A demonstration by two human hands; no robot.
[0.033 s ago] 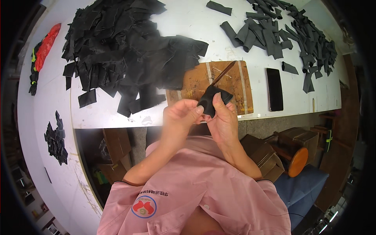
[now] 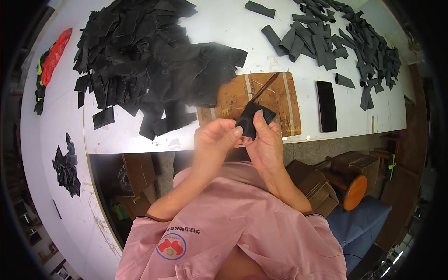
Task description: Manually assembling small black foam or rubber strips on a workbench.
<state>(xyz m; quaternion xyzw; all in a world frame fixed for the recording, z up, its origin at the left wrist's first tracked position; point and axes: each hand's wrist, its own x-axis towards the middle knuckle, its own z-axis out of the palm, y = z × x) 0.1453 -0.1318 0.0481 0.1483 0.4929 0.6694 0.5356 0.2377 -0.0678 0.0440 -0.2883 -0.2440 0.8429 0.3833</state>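
A small black fabric piece (image 2: pixel 251 122), partly folded over, is held between my two hands just above the front edge of the table. My left hand (image 2: pixel 215 137) pinches its left corner between thumb and fingers. On the right side, my right hand (image 2: pixel 267 144) grips it with the thumb pressed on top; the fingers underneath are partly hidden. Behind the fabric lies a worn brown board (image 2: pixel 228 95) with pale strips across it. A slim brown stick-like tool (image 2: pixel 266 87) slants over the board, its lower end hidden by the fabric.
A big heap of flat black fabric pieces (image 2: pixel 135 51) covers the table's left. Rolled black pieces (image 2: pixel 319 42) lie at the far right, near a dark phone (image 2: pixel 327 107). A red plastic bag (image 2: pixel 56 56) and a small black pile (image 2: pixel 67 165) are leftmost. Below stand cardboard boxes (image 2: pixel 357 163) and an orange-topped stool (image 2: pixel 354 192).
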